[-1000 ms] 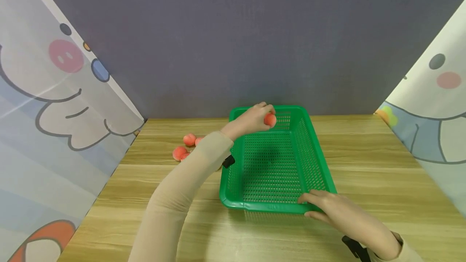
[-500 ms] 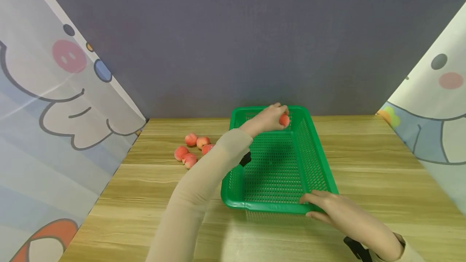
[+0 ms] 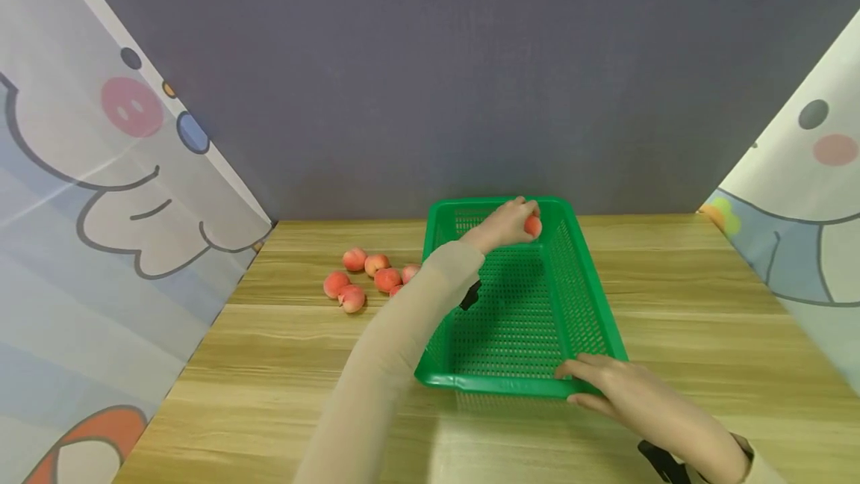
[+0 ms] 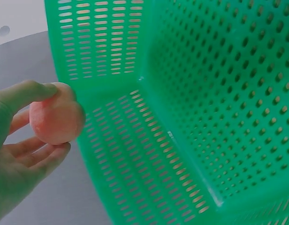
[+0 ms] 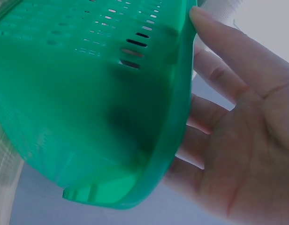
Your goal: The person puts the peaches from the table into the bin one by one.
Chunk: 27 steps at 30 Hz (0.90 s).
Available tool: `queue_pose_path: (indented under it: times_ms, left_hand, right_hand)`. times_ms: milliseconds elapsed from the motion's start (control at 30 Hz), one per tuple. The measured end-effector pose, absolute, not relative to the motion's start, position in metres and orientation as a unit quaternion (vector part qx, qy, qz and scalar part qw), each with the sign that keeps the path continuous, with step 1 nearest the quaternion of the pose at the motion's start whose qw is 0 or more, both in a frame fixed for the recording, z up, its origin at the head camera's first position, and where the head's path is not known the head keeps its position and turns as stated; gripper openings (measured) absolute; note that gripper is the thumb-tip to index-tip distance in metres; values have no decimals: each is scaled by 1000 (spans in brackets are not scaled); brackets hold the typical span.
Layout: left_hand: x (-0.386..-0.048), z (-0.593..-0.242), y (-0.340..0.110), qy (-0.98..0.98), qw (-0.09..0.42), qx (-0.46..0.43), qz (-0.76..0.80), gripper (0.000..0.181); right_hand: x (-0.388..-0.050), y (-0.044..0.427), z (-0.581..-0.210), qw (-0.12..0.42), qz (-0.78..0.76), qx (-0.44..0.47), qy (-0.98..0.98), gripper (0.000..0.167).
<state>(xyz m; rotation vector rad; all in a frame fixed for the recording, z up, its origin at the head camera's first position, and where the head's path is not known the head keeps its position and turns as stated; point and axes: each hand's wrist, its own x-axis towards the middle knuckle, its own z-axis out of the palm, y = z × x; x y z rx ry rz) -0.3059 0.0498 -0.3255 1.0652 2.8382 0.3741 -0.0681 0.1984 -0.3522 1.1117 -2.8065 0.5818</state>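
My left hand holds a pinkish-red peach over the far end of a green plastic basket. In the left wrist view, the thumb and fingers grip that peach from two sides, close to the basket's slotted wall. At the near right corner, my right hand grips the basket's rim. The right wrist view shows the thumb on one side of the rim and the fingers on the other. Left of the basket lie several more peaches, partly hidden by the left sleeve.
The basket stands on a wooden table, near a dark grey wall at the back. Cartoon-printed cloths hang at the left and right. The left forearm reaches across the basket's left rim.
My left hand has moved right with the peach, farther over the basket's far end. More of the peaches on the table now show. The right hand stays on the rim.
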Motion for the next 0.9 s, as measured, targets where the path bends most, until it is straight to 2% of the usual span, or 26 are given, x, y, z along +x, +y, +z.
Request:
queue_pose_path:
  times_ms: [433, 900]
  left_hand:
    - [-319, -360, 62, 927, 39, 312, 203, 43]
    - [-321, -383, 69, 936, 30, 304, 176, 44]
  right_hand:
    - [-70, 200, -354, 51, 195, 373, -906, 20]
    - [-70, 199, -354, 25, 200, 367, -908, 19]
